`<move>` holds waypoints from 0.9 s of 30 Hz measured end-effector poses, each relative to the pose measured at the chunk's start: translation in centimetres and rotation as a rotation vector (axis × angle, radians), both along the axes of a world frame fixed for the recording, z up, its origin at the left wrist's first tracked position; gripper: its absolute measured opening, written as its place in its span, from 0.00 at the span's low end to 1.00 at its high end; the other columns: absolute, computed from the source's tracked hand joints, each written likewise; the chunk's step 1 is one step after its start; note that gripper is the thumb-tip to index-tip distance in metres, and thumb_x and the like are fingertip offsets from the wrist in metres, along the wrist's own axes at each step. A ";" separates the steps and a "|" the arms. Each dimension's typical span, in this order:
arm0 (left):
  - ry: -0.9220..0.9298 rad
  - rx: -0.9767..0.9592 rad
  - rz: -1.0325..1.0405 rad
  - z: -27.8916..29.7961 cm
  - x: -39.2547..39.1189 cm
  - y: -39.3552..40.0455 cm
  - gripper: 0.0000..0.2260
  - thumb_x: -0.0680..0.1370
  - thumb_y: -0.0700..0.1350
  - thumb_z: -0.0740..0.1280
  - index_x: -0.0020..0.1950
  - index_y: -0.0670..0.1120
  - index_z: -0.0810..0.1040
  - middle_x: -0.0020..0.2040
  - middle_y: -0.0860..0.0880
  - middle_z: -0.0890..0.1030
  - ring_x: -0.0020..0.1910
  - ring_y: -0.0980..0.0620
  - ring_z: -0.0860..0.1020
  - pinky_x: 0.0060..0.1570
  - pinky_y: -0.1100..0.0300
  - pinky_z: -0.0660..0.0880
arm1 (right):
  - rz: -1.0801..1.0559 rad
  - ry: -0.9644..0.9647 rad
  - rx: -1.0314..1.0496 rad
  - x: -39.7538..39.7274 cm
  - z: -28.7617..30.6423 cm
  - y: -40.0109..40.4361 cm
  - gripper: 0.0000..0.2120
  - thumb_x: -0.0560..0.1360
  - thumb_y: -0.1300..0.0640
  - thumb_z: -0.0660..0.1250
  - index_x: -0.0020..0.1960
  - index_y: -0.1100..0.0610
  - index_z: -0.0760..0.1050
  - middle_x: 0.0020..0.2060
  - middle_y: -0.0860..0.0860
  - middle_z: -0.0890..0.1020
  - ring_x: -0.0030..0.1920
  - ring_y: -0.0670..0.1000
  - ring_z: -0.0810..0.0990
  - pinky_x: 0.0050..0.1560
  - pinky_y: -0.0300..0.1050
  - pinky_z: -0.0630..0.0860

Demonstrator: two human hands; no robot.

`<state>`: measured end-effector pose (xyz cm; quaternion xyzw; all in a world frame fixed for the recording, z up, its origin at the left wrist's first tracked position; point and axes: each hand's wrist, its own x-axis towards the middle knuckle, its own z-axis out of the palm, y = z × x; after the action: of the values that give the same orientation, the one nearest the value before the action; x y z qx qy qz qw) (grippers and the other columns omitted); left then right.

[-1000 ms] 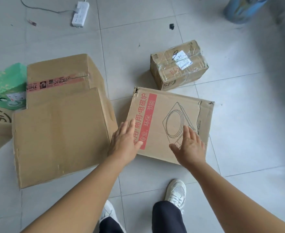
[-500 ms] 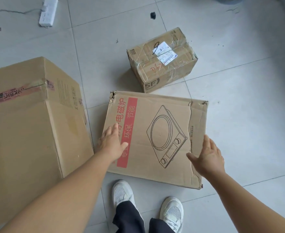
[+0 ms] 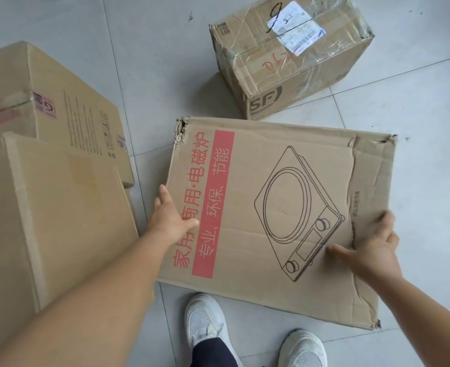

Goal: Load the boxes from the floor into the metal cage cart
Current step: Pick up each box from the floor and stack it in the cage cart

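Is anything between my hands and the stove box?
Nothing visible. The left hand touches the stove box at its left edge, and the right hand is at its right edge. The cart is out of view.

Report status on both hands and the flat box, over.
Left grip open on left edge of flat box, thumb on top. Right grip open at right edge, blurred. It lies on floor. Big box close on left; cart not in view.
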<state>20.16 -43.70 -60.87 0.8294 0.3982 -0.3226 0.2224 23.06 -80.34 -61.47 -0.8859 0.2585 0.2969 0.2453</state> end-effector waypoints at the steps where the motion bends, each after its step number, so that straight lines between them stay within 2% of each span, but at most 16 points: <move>1: -0.014 -0.017 0.038 -0.2 -0.1 0.2 0.55 0.69 0.51 0.76 0.78 0.52 0.35 0.76 0.45 0.58 0.69 0.43 0.69 0.63 0.45 0.72 | -0.025 0.001 0.021 0.0 -0.2 -0.2 0.63 0.63 0.55 0.81 0.78 0.50 0.36 0.74 0.61 0.56 0.70 0.63 0.65 0.67 0.58 0.65; 4: -0.064 -0.076 0.159 -0.5 -0.5 0.5 0.56 0.68 0.47 0.78 0.77 0.60 0.36 0.73 0.47 0.64 0.64 0.44 0.73 0.56 0.47 0.75 | -0.096 -0.011 0.089 0.0 -0.5 -0.6 0.62 0.62 0.55 0.82 0.79 0.52 0.40 0.74 0.61 0.58 0.73 0.60 0.61 0.69 0.57 0.63; 6: -0.090 -0.107 0.203 -0.5 -0.6 0.6 0.55 0.67 0.46 0.78 0.76 0.62 0.37 0.70 0.48 0.68 0.61 0.46 0.75 0.52 0.49 0.77 | -0.127 -0.019 0.114 0.1 -0.5 -0.8 0.60 0.61 0.55 0.83 0.78 0.54 0.45 0.72 0.61 0.61 0.72 0.60 0.62 0.69 0.58 0.63; 10: -0.121 -0.140 0.231 0.7 -0.4 0.3 0.55 0.66 0.46 0.79 0.76 0.64 0.39 0.67 0.50 0.72 0.58 0.47 0.77 0.49 0.51 0.78 | -0.173 -0.030 0.149 -0.3 0.4 -1.3 0.55 0.61 0.56 0.83 0.76 0.56 0.50 0.69 0.60 0.63 0.70 0.60 0.65 0.69 0.59 0.65; 12: -0.142 -0.148 0.228 2.2 0.2 -0.2 0.54 0.64 0.46 0.79 0.75 0.65 0.43 0.65 0.51 0.73 0.56 0.47 0.78 0.49 0.48 0.79 | -0.187 -0.042 0.163 -0.6 1.9 -1.8 0.54 0.61 0.57 0.83 0.75 0.56 0.51 0.70 0.59 0.63 0.70 0.60 0.65 0.70 0.59 0.64; 15: -0.187 -0.162 0.215 5.3 1.4 -1.3 0.51 0.64 0.46 0.79 0.74 0.64 0.48 0.65 0.50 0.74 0.56 0.47 0.78 0.48 0.47 0.80 | -0.212 -0.086 0.159 -0.4 5.5 -2.9 0.53 0.61 0.58 0.82 0.75 0.56 0.51 0.70 0.58 0.63 0.70 0.59 0.65 0.69 0.58 0.64; 17: -0.210 -0.178 0.211 8.0 2.5 -2.4 0.53 0.66 0.44 0.79 0.76 0.63 0.44 0.68 0.50 0.71 0.59 0.47 0.77 0.47 0.52 0.78 | -0.222 -0.108 0.148 0.2 8.4 -3.9 0.52 0.61 0.58 0.82 0.74 0.57 0.52 0.70 0.58 0.63 0.69 0.59 0.65 0.69 0.58 0.64; 19: -0.234 -0.197 0.209 10.9 3.7 -3.6 0.54 0.68 0.42 0.78 0.77 0.62 0.40 0.70 0.50 0.69 0.61 0.47 0.75 0.46 0.52 0.77 | -0.235 -0.120 0.146 1.0 11.7 -4.9 0.52 0.61 0.57 0.82 0.74 0.56 0.53 0.69 0.59 0.64 0.69 0.59 0.66 0.69 0.58 0.65; 24: -0.288 -0.186 0.167 18.9 5.2 -6.0 0.55 0.66 0.46 0.79 0.76 0.64 0.40 0.69 0.50 0.70 0.61 0.47 0.75 0.53 0.48 0.78 | -0.265 -0.174 0.149 2.2 20.4 -7.8 0.53 0.62 0.56 0.82 0.75 0.54 0.52 0.69 0.58 0.65 0.69 0.58 0.66 0.68 0.56 0.65; 27: -0.311 -0.181 0.136 23.8 5.3 -7.4 0.55 0.65 0.47 0.79 0.76 0.63 0.40 0.69 0.50 0.70 0.60 0.47 0.76 0.50 0.50 0.78 | -0.273 -0.209 0.160 2.2 25.7 -9.2 0.53 0.61 0.56 0.82 0.76 0.53 0.52 0.70 0.58 0.65 0.69 0.58 0.66 0.67 0.56 0.66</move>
<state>25.51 -51.12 -37.08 0.8170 0.3836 -0.2091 0.3763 25.29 -89.50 -35.80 -0.8462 0.3250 0.1871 0.3786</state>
